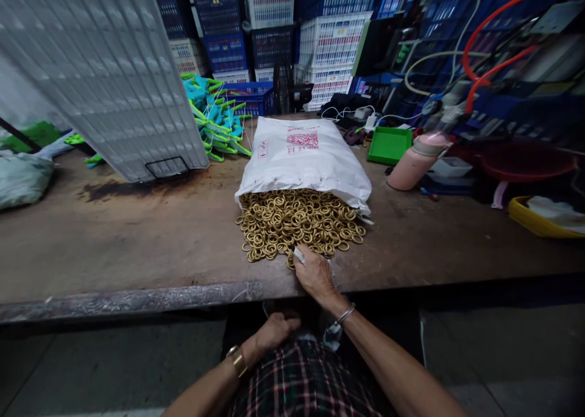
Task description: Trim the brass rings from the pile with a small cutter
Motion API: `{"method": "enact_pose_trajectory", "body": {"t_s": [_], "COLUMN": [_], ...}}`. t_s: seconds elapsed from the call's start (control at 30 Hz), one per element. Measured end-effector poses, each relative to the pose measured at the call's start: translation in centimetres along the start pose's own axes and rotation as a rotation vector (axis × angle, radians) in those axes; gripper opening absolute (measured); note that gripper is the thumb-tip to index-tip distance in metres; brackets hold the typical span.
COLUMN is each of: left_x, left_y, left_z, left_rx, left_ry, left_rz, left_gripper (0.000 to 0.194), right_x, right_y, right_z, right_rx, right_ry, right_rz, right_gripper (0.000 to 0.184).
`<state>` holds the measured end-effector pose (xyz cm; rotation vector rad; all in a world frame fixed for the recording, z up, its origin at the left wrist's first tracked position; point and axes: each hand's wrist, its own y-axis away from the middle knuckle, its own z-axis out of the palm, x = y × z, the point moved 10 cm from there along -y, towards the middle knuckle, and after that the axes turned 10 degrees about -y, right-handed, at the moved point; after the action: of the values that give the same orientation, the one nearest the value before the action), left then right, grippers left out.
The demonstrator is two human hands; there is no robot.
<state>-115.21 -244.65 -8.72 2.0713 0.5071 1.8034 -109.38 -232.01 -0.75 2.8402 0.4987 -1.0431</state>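
A heap of brass-coloured rings [299,222] spills from the open mouth of a white sack [304,158] lying on the brown workbench [137,246]. My right hand [315,274] rests at the near edge of the heap, fingers curled on the rings, with a pale wrap on one fingertip. A bracelet sits on that wrist. My left hand [274,331] is below the bench edge, at my lap over a plaid cloth, fingers closed in a loose fist. What it holds, if anything, is hidden. A gold watch is on that wrist.
A large white ribbed panel [105,69] leans over the bench's left. Green and blue plastic hangers [217,121] lie behind it. A pink bottle [418,161], green tray [389,144], red basin [525,161] and yellow tub [539,219] stand right. Stacked crates fill the back.
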Motion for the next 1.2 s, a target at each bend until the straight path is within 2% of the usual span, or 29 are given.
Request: {"method": "enact_pose_trajectory", "body": {"t_s": [0.07,0.13,0.23,0.37,0.43,0.57,0.7,0.83,1.0,1.1,1.2], "left_x": [1.2,3.2,6.0,8.8,9.4,9.4,9.5,8.9,7.4,7.0,6.7], "left_y": [1.6,2.8,3.1,1.4,0.3,-1.1,-1.0,-1.2,-1.4,-1.2,-1.0], "left_z": [0.6,0.7,-0.9,-4.1,-4.6,-4.5,-4.9,-5.3,-5.3,-5.5,-5.5], "left_rx": [-0.110,-0.139,0.011,0.287,0.328,0.322,0.379,0.364,0.295,0.305,0.314], "left_ry": [-0.119,-0.197,-0.137,-0.069,0.001,0.072,-0.004,-0.025,0.094,0.152,0.257], "left_rz": [0.016,0.080,0.135,0.227,0.250,0.241,0.263,0.218,0.109,0.119,0.106], "left_gripper": [0.013,0.015,0.019,0.028,0.033,0.038,0.027,0.027,0.031,0.034,0.035], "right_x": [0.3,0.4,0.6,0.5,0.4,0.2,0.3,-0.4,-1.2,-1.3,-1.7], "right_y": [-0.2,-0.4,-0.7,-0.5,-0.1,0.7,1.2,1.5,2.1,2.3,2.6], "right_z": [-0.1,-0.1,-0.1,-0.6,-1.0,-0.9,-0.4,-0.3,0.0,0.0,-0.4], "right_rx": [0.020,0.023,0.019,0.019,0.024,-0.020,-0.046,-0.068,-0.121,-0.137,-0.138], "right_ry": [-0.037,-0.079,-0.157,-0.275,-0.316,-0.369,-0.438,-0.443,-0.431,-0.460,-0.511], "right_rz": [-0.006,-0.018,-0.049,-0.112,-0.151,-0.174,-0.143,-0.181,-0.206,-0.186,-0.197], "right_gripper": [0.015,0.014,0.014,0.017,0.017,0.017,0.018,0.017,0.018,0.018,0.011]}}
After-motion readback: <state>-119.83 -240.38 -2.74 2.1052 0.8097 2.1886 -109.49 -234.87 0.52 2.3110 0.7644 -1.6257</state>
